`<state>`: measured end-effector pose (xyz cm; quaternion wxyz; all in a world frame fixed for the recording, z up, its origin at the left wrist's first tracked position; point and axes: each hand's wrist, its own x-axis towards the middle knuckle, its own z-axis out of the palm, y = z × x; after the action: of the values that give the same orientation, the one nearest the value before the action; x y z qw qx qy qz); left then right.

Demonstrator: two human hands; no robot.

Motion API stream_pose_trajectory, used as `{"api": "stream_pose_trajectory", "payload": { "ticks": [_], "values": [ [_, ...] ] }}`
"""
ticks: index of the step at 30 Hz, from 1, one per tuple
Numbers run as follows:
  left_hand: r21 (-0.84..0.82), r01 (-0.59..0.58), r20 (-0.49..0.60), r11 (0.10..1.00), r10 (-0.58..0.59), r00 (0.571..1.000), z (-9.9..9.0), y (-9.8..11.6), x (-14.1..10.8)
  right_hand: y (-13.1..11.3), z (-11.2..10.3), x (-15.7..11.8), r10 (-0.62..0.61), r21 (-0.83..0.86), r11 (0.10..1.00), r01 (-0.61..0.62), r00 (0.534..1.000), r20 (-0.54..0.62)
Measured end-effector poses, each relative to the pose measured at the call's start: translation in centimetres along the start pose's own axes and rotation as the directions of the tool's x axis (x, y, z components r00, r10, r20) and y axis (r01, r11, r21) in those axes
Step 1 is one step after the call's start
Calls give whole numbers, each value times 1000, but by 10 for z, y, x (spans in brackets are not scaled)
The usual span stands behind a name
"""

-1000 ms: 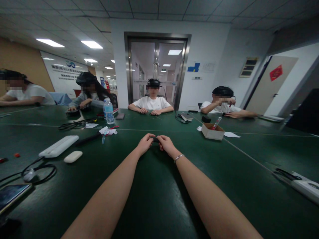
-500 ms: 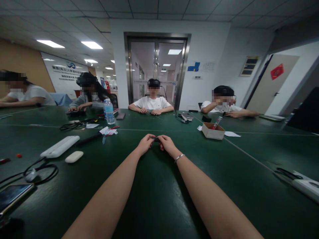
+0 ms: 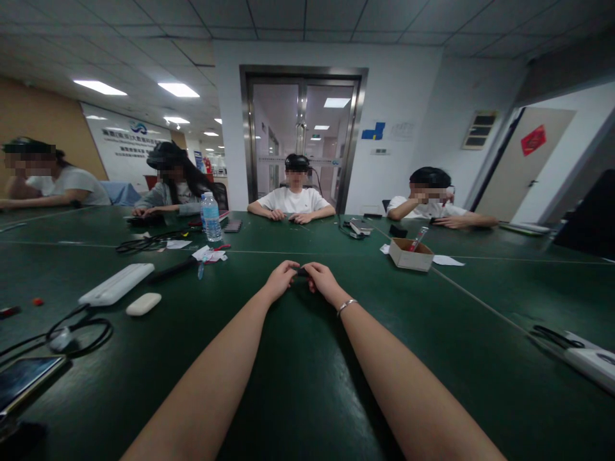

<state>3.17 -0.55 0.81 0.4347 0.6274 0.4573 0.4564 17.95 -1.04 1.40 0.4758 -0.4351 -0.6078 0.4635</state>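
Both my arms stretch forward over the dark green table [image 3: 307, 384]. Between my fingertips is a small dark object [image 3: 302, 272], too small and shaded for me to tell its kind. My left hand [image 3: 281, 282] is closed on its left end. On its right end, my right hand [image 3: 323, 282] pinches it, the fingers curled under; a silver bracelet [image 3: 346, 307] circles that wrist. The undersides of both hands and most of the object are hidden.
Left of my arms lie a white power bank [image 3: 116, 285], a white oval case [image 3: 143, 304], a phone [image 3: 29, 381] and cables. A water bottle [image 3: 210, 218] stands farther back. To the right sits an open cardboard box [image 3: 410, 255]. Several people sit around the table.
My hands keep their hold on the small dark object with hardly any movement. The whole view has shifted very slightly. At the far left, a person's head has moved a little rightward.
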Motion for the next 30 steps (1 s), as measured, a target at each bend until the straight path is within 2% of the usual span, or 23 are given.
{"api": "stream_pose_trajectory", "payload": {
  "ticks": [4,8,13,18,22,30],
  "values": [
    [1,-17,32,1000,17,999,0,0,0,-4,0,-2,17,7,1000,-17,1000,1],
    [28,-39,15,999,38,999,-1,-1,0,-7,1,-4,27,8,1000,-27,1000,-1],
    [75,-104,33,992,102,994,-1,-2,0,-4,0,-2,26,22,999,-26,1000,3],
    [35,-43,29,998,42,999,-1,2,-2,0,0,1,40,43,998,-40,999,-2],
    [65,-82,21,995,81,996,0,2,-1,1,-1,2,48,39,998,-49,999,7],
    [63,-84,13,994,84,996,0,1,-1,5,-1,3,36,70,997,-37,999,17]
  ]
}}
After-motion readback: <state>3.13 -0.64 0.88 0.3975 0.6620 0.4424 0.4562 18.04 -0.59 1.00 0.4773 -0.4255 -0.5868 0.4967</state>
